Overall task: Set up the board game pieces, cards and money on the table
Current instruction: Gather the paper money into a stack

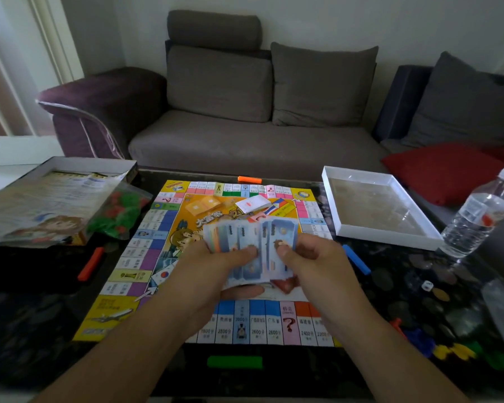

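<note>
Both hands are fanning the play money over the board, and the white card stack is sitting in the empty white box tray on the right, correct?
Not quite. The head view shows the white card stack lying on the board, not in the white box tray. Both the left hand and the right hand do hold the play money over it.

Grey sofa (245, 141) behind desk, red cushion (442, 173) at right end, water bottle (477, 216) upright on desk's right edge.

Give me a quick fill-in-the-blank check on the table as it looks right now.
1. Both hands hold a fan of paper ____ over the board.
2. The bar at the board's near edge is ____.
3. The white tray lies on the board's ____ side.
4. The water bottle stands ____.

Missing words: money; green; right; upright
</note>
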Tool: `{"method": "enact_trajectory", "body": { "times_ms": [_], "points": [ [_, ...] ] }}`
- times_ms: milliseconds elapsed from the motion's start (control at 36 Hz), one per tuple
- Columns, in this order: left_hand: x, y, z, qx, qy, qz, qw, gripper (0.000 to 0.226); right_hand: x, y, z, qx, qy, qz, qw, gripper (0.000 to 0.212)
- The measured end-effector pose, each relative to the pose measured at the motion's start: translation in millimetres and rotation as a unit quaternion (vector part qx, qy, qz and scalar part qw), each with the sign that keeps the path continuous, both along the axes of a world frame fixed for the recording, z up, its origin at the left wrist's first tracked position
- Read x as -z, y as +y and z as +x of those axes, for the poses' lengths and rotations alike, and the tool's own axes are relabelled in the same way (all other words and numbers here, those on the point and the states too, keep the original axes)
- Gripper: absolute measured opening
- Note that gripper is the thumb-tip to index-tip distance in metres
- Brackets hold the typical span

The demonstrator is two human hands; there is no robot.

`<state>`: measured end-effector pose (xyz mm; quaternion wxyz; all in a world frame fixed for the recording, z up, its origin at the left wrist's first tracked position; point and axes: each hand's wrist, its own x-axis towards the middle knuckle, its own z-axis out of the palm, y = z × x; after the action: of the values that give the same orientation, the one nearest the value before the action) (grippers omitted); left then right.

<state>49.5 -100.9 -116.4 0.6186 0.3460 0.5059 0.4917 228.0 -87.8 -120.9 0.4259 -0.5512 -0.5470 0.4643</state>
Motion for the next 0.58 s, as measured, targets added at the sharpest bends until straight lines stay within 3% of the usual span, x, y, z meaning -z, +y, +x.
{"method": "enact_trajectory", "body": {
  "times_ms": [83, 167, 250, 417, 528, 583],
  "points": [
    [-3.3, 4.2, -10.2, -0.025, 0.009, -0.007, 1.0, 0.02, -5.0, 4.6, 15.4, -0.06, -0.11, 0.024, 0.992, 0.01],
    [-5.0, 7.0, -21.1, -0.043, 0.01, -0.017, 0.999, 0.016, 0.1, 2.3, 30.7, -0.165, -0.3, 0.052, 0.938, 0.011],
    [-4.2, 7.1, -24.8, -0.041, 0.016, -0.016, 0.999, 0.022, 10.7, -9.6, 38.5, -0.226, -0.4, 0.029, 0.888, 0.014],
    [0.6, 5.3, -18.0, -0.03, 0.005, -0.018, 0.999, 0.028, 22.4, -32.2, 39.5, -0.302, -0.523, 0.003, 0.797, 0.022],
    [2.1, 5.1, -11.6, -0.021, 0.004, -0.016, 1.0, 0.028, 30.6, -46.4, 31.9, -0.291, -0.58, 0.051, 0.759, 0.009],
    [2.8, 4.4, -9.6, -0.019, 0.01, -0.012, 1.0, 0.028, 30.2, -52.5, 25.6, -0.295, -0.608, 0.075, 0.734, 0.014]
  ]
}}
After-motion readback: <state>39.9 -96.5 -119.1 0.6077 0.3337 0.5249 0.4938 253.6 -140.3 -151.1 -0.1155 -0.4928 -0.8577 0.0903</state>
